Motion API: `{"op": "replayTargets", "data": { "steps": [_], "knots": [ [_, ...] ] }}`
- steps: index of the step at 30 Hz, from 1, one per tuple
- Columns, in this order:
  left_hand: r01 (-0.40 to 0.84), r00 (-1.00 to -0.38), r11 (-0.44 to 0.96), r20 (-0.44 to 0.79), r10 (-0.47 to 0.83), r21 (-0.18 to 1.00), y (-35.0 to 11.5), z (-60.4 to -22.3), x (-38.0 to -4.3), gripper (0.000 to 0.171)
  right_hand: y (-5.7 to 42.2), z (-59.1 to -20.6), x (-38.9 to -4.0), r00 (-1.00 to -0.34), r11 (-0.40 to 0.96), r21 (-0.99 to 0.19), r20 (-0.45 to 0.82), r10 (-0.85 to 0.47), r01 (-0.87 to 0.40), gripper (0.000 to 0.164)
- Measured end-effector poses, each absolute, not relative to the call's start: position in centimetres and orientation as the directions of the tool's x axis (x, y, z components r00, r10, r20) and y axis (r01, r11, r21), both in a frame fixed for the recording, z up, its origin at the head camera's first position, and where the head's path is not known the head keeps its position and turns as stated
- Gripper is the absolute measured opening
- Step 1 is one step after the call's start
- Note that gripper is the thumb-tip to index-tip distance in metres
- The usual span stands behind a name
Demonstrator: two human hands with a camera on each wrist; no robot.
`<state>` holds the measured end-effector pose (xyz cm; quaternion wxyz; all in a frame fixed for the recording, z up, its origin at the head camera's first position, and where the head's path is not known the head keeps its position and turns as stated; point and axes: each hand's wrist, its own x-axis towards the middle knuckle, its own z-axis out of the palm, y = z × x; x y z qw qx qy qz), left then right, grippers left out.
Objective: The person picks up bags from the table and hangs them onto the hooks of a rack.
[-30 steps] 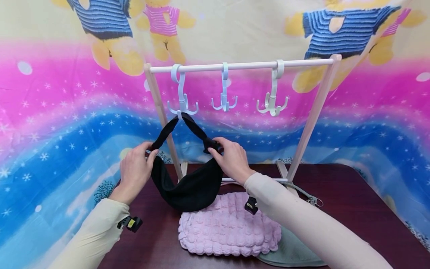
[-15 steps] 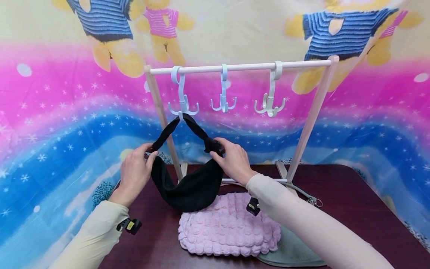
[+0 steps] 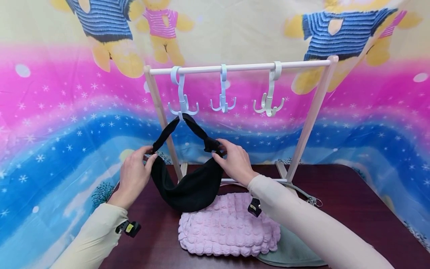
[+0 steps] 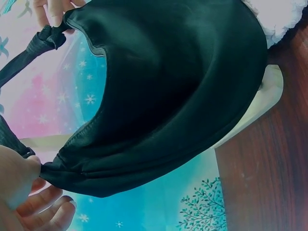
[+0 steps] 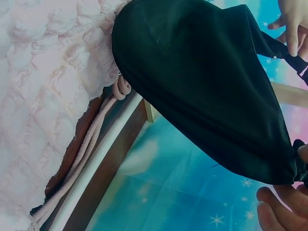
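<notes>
A black shoulder bag [image 3: 191,190] hangs by its strap [image 3: 195,127] from the left four-pronged hook [image 3: 183,104]. My left hand [image 3: 134,170] pinches the bag's left upper corner, where strap and body meet. At the opposite corner, beside a knot in the strap, my right hand [image 3: 236,160] holds the bag between thumb and fingers. In the left wrist view the bag body [image 4: 168,96] sags between both hands, with a zipper along its upper edge. The right wrist view shows the fingers [image 5: 279,207] of my right hand right at the corner.
A wooden rack [image 3: 315,119] carries two more hooks, one in the middle [image 3: 223,101] and one at right [image 3: 270,101]. Below the black bag, a pink puffy bag [image 3: 228,228] lies on the dark table [image 3: 147,239], partly over a grey-green bag [image 3: 292,250].
The black bag stays hanging in place. My left hand has lowered slightly at its corner, and my right hand has shifted a little to the right and down.
</notes>
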<state>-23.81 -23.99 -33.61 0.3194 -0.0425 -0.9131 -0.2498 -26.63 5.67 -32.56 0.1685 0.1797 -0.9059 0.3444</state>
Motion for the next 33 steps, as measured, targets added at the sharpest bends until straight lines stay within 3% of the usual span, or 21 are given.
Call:
{"op": "replayTargets", "data": {
  "steps": [14, 25, 33],
  "knots": [
    [0.237, -0.803, 0.867, 0.591, -0.08, 0.439, -24.4, -34.2, -23.3, 0.03, 6.3, -33.1, -26.7, -0.887, 0.701, -0.567, 0.41, -0.215, -0.432, 0.051],
    [0.187, -0.827, 0.881, 0.554, -0.098, 0.435, -24.7, -34.7, -22.5, 0.039, 7.5, -33.7, -26.5, -0.897, 0.725, -0.552, 0.386, -0.216, -0.412, 0.041],
    [0.174, -0.83, 0.887, 0.548, -0.101, 0.428, -24.8, -35.0, -22.4, 0.033, 7.9, -34.1, -26.2, -0.895, 0.742, -0.527, 0.384, -0.226, -0.414, 0.038]
  ]
}}
